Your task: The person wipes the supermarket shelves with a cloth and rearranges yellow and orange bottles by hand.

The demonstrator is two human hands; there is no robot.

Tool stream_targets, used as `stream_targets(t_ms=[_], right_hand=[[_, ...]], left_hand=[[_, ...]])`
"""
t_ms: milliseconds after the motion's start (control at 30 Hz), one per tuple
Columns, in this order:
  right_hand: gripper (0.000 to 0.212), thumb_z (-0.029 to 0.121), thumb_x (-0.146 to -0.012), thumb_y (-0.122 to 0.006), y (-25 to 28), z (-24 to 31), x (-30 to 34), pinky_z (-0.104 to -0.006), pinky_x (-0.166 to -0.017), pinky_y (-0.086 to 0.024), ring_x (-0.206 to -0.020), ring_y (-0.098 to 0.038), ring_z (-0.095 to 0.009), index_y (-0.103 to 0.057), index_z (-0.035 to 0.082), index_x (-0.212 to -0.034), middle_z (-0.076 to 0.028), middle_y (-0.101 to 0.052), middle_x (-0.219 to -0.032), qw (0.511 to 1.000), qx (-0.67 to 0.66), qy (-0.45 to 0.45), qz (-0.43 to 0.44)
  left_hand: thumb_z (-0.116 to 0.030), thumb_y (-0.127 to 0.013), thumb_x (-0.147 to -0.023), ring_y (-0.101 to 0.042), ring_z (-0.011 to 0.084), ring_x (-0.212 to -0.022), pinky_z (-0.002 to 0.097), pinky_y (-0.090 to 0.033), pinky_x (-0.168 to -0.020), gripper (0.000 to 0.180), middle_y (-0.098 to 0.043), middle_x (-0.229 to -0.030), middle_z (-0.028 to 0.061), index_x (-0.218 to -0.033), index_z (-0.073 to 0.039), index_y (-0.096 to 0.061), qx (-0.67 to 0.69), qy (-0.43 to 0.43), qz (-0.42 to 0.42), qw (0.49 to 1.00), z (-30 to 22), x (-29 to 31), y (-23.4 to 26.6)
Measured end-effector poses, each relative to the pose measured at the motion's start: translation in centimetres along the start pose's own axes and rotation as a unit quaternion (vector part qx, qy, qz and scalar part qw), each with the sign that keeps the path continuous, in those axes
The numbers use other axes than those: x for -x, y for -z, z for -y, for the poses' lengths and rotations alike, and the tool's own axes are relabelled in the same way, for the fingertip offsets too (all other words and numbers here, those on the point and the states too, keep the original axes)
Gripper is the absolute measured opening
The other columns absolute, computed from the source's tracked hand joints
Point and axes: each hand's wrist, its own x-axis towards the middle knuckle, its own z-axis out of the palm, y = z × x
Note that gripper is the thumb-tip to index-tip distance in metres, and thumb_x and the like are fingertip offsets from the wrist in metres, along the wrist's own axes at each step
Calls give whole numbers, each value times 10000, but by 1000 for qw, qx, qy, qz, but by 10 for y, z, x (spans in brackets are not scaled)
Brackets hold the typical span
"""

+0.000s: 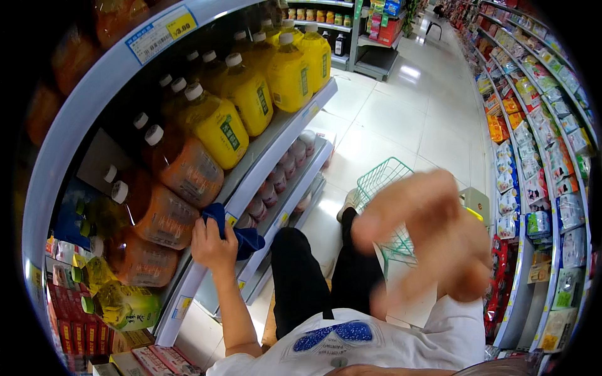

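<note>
My left hand (pixel 214 245) is closed on a dark blue cloth (pixel 249 242) at the front edge of the shelf (pixel 260 150). Just beside it lean large bottles of orange drink (pixel 164 219) with white caps. Farther along the same shelf stand several bottles of yellow drink (pixel 219 130). Close to the camera, my right hand (pixel 433 235) is raised and somewhat blurred. Its fingers are bent but apart, with nothing visible between them. Behind that hand, partly hidden, a green wire basket (pixel 384 175) sits on the floor.
Lower shelves hold rows of pinkish containers (pixel 269 188). Green-capped bottles (pixel 125 307) and red boxes (pixel 78 332) are at lower left. Across the tiled aisle (pixel 401 119) runs a long shelf of bagged goods (pixel 539 163). A grey-green box (pixel 476 200) is near the basket.
</note>
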Motion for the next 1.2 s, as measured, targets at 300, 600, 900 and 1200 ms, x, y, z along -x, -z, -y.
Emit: stream_targets(t_ms=[300, 600, 900, 1200], right_hand=[[454, 336, -862, -654, 111, -283, 270, -432, -919, -455, -1059, -559, -386, -609, -4, -1160, -212, -580, -1136, 719, 521, -433, -159], [328, 303, -900, -592, 107, -367, 338, -462, -801, -493, -943, -614, -382, -617, 46, -1103, -190, -640, -1007, 732, 378, -554, -116], [165, 206, -933, -521, 132, -370, 304, -500, -721, -476, -828, -607, -410, -622, 82, -971, -178, -644, -874, 713, 367, -580, -139], [184, 207, -945, -509, 157, -378, 304, -487, -709, -481, -822, -617, -397, -633, 75, -982, -170, -651, -898, 710, 396, -556, -172]], left_hand=[[-87, -622, -839, -641, 354, -775, 385, -506, -688, 234, -663, -915, 195, -1029, 50, -639, 145, 76, -1, 986, 1, 14, 4], [-94, -742, -662, -619, 388, -674, 394, -492, -564, 236, -639, -880, 227, -847, 12, -642, 438, 26, 274, 856, -132, 55, -89], [-127, -708, -744, -613, 393, -693, 410, -491, -605, 237, -626, -885, 202, -917, 7, -617, 496, -11, 385, 778, -190, 9, -197], [-151, -684, -778, -609, 383, -719, 414, -480, -603, 187, -586, -826, 161, -847, -19, -572, 489, 17, 387, 781, -215, -17, -207]])
